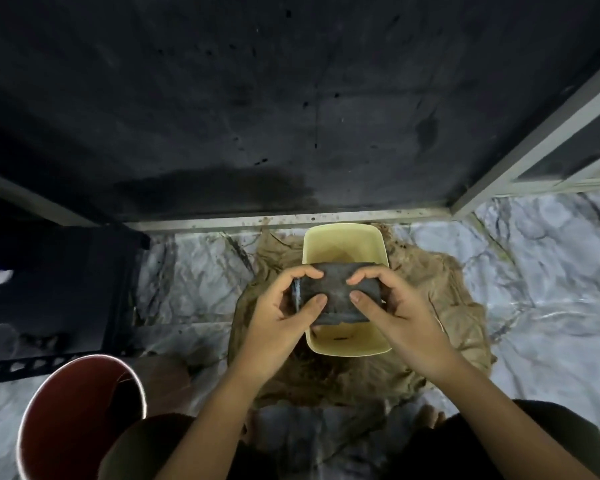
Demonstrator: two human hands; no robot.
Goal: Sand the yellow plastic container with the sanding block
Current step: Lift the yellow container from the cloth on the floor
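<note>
The yellow plastic container [343,242] stands open side up on a brown cloth on the floor, straight ahead of me. Above its middle I hold a dark grey sanding block [336,289] wrapped in worn abrasive sheet. My left hand [284,313] grips the block's left end, thumb on top and fingers curled over the far edge. My right hand [388,306] grips the right end the same way. The block hides the container's middle; its near wall [347,344] shows below my hands.
A brown cloth [440,306] lies under the container on the marbled floor [551,271]. A red bucket [80,417] stands at my lower left. A dark panel in a metal frame [291,216] rises just behind the container. My knees are at the bottom edge.
</note>
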